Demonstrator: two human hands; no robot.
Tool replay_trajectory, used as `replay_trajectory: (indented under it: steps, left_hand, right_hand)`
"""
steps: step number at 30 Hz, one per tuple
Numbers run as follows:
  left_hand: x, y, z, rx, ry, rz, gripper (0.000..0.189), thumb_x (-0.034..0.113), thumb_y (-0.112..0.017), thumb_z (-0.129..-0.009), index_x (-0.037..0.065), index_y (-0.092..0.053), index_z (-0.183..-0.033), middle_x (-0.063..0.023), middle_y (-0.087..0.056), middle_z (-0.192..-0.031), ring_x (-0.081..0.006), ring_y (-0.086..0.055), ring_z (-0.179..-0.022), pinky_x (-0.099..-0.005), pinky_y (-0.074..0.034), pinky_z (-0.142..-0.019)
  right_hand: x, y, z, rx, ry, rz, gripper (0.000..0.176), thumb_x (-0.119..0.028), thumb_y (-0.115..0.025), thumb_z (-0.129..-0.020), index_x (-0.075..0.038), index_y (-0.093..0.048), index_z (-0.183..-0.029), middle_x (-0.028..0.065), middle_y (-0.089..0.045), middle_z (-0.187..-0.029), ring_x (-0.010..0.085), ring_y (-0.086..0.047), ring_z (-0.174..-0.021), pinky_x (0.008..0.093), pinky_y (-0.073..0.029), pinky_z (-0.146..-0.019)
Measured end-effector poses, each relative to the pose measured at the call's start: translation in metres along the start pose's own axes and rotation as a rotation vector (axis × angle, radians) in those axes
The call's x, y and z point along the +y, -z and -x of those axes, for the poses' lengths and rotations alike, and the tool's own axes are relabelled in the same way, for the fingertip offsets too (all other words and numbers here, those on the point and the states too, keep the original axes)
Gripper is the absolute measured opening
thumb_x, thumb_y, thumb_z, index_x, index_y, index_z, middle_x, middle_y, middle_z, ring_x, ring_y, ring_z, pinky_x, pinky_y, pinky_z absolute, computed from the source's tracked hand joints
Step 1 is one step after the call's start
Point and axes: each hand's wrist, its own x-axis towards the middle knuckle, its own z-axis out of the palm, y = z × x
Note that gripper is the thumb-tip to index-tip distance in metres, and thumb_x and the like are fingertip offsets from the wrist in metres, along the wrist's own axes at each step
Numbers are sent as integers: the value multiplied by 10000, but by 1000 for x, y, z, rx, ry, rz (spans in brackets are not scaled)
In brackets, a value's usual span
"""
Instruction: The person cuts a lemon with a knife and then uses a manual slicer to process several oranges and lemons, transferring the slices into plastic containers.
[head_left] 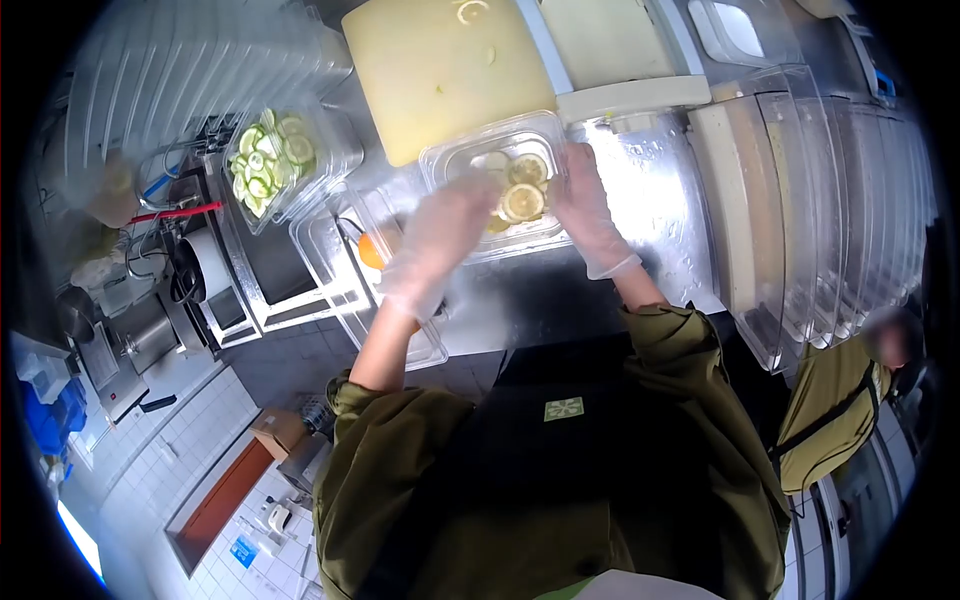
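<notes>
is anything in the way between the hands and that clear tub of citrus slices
Nothing visible stands in the way. The right hand grips the right rim of the clear tub. The left hand, blurred, is over its front left edge with no object between them.

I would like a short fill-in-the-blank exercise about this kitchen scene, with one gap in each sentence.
1. The left hand and the right hand both wear thin ___.
2. The right hand grips a clear tub that holds round fruit ___.
3. The cutting board beyond the tub is pale ___.
Missing words: gloves, slices, yellow.
</notes>
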Motion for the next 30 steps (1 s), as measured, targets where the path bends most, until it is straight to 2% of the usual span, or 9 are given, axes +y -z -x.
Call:
replay_trajectory:
  steps: [4, 7, 11, 14, 17, 20, 23, 26, 30]
  left_hand:
    - [6, -39, -29, -325, -147, -117, 228, 132, -551, -853, 89, -634, -1061, -151, -638, -1011, -301, -634, -883, -384, -490, -778]
    - [36, -30, -44, -93, -6, -589, 230, 109, -537, -843, 95, -636, -1050, -175, -631, -991, -333, -622, -887, -410, -486, -761]
    - [-26, -43, -50, 88, -195, -315, 215, 89, -546, -829, 99, -656, -1013, -157, -626, -891, -324, -622, -839, -410, -495, -712]
    - [-13, -23, -35, 137, -202, -293, 244, 56, -603, -766, 102, -646, -1001, -95, -642, -888, -261, -646, -827, -375, -520, -718]
    - [-13, -28, -38, -157, -315, -534, 286, 60, -592, -777, 113, -646, -1053, -90, -654, -914, -291, -638, -845, -395, -504, -733]
    - [-19, -41, -40, -411, -290, -188, 220, 123, -516, -864, 112, -658, -1032, -102, -658, -997, -292, -630, -872, -384, -495, -772]
    - [-15, -26, -35, -97, -155, -120, 234, 155, -502, -876, 123, -650, -1055, -107, -654, -1034, -306, -626, -911, -392, -490, -801]
    - [9, -12, -36, -181, 353, -344, 282, 153, -490, -879, 100, -624, -1122, -140, -644, -1061, -318, -611, -974, -393, -469, -861]
    - [-9, -29, -30, -166, 47, -254, 308, 117, -478, -876, 60, -588, -1157, -186, -628, -1065, -341, -599, -994, -408, -470, -855]
  right_hand:
    - [2, -4, 0, 16, -52, -38, 291, 52, -424, -750, 5, -469, -1033, 153, -447, -960, 290, -472, -911, 356, -394, -874]
    - [-1, -2, 0, 18, -43, -67, 299, 42, -426, -757, 0, -469, -1051, 151, -444, -974, 282, -471, -915, 351, -393, -873]
    - [3, -1, 1, -1, 17, -59, 315, 34, -431, -763, -6, -465, -1074, 146, -437, -983, 270, -467, -923, 343, -391, -872]
    - [0, 0, 2, -8, -18, -65, 315, 35, -432, -762, -5, -464, -1073, 143, -432, -975, 265, -462, -921, 338, -390, -868]
    - [6, -3, 2, 6, -3, -49, 317, 36, -433, -762, -3, -469, -1074, 140, -428, -965, 265, -462, -906, 338, -391, -865]
    - [7, -4, 1, -2, -60, -60, 319, 36, -430, -763, -2, -474, -1076, 143, -433, -977, 268, -468, -911, 340, -393, -868]
    - [12, -7, 1, 26, -6, -86, 332, 38, -431, -759, -1, -477, -1085, 149, -441, -994, 273, -479, -929, 341, -395, -877]
    - [8, -6, 1, 32, -6, -66, 338, 40, -437, -759, 6, -477, -1093, 154, -450, -1012, 275, -486, -956, 343, -395, -890]
    - [5, -2, -1, -14, -73, -86, 330, 27, -444, -778, 14, -476, -1106, 144, -458, -1032, 255, -489, -973, 337, -392, -903]
